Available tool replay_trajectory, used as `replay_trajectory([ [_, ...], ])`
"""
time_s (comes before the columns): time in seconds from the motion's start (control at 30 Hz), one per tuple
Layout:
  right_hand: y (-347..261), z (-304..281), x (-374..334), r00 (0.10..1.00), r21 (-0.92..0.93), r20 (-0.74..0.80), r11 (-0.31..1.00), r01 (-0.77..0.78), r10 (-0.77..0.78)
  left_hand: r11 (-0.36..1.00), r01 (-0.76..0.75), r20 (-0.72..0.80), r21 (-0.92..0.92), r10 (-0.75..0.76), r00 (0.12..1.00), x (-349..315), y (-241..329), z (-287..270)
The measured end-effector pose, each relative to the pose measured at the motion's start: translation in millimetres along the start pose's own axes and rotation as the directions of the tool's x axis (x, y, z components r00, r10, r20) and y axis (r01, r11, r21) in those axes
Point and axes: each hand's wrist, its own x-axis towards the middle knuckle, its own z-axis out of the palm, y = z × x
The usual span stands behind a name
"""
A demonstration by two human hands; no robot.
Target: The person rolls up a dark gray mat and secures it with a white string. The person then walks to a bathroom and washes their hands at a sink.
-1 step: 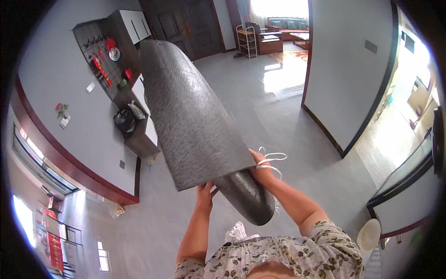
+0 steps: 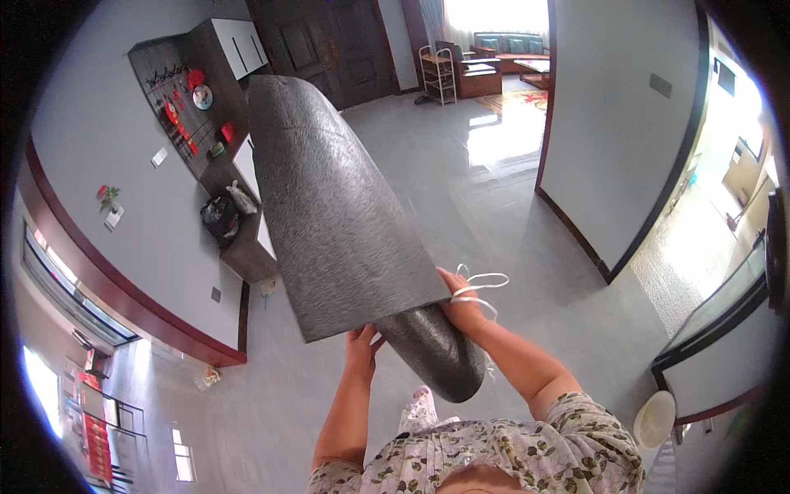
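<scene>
Between my two hands I hold a dark grey yoga mat (image 2: pixel 346 222) with a textured, slightly shiny surface. Its broad part slants up and away to the far left, curling over at the far end. A rounded, curled part bulges out below its straight near edge, toward my body. My left hand (image 2: pixel 360 346) grips it from below at that near edge, its fingers partly hidden underneath. At the right corner, my right hand (image 2: pixel 462 300) is closed around the edge. A loose white cord (image 2: pixel 487 284) loops out beside my right hand.
Shiny grey tiles cover the floor (image 2: pixel 510 329). On the left is a cabinet (image 2: pixel 251 259) with bags (image 2: pixel 220 216) on it. A dark double door (image 2: pixel 329 49) and a wheeled rack (image 2: pixel 438 74) stand far off. At right are a wall (image 2: pixel 625 123) and a pale round basin (image 2: pixel 655 418).
The mat has shifted very slightly left and down with both hands still on it. More of my foot shows below it.
</scene>
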Motion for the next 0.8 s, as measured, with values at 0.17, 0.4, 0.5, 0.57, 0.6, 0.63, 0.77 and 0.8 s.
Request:
replay_trajectory([
  [0.17, 11.8, 40.8, 76.0, 0.995, -0.089, -0.039, 0.992, 0.088, -0.092, 0.951, 0.015, 0.090, -0.310, 0.014, 0.996, 68.8, 23.5, -9.1],
  [0.4, 52.4, 66.7, 186.9, 0.977, -0.251, -0.077, 0.953, 0.172, -0.197, 0.995, 0.105, 0.155, -0.001, -0.103, 0.983, 201.1, 88.5, 0.5],
  [0.5, 61.1, 71.6, 208.4, 0.980, -0.257, -0.091, 0.955, 0.150, -0.178, 0.995, 0.023, 0.093, -0.095, -0.014, 0.996, 246.2, 91.6, -2.2],
  [0.57, 77.1, 76.0, 227.0, 0.979, -0.266, -0.093, 0.952, 0.152, -0.183, 0.989, -0.013, 0.039, -0.146, 0.019, 0.999, 276.4, 89.9, -1.5],
  [0.6, 84.2, 77.8, 244.3, 0.975, -0.271, -0.103, 0.949, 0.160, -0.194, 0.986, -0.039, 0.018, -0.159, 0.043, 0.999, 294.0, 94.7, 1.2],
  [0.63, 92.2, 79.8, 261.2, 0.972, -0.275, -0.112, 0.946, 0.170, -0.207, 0.984, -0.058, -0.002, -0.170, 0.059, 0.998, 311.2, 98.6, 4.0],
  [0.77, 128.8, 86.1, 324.9, 0.960, -0.214, -0.098, 0.948, 0.236, -0.261, 0.982, -0.088, -0.074, -0.167, 0.077, 0.994, 381.7, 104.2, 12.8],
  [0.8, 143.3, 92.1, 341.0, 0.949, -0.206, -0.105, 0.940, 0.273, -0.299, 0.983, -0.100, -0.089, -0.152, 0.087, 0.992, 405.0, 107.9, 17.6],
])
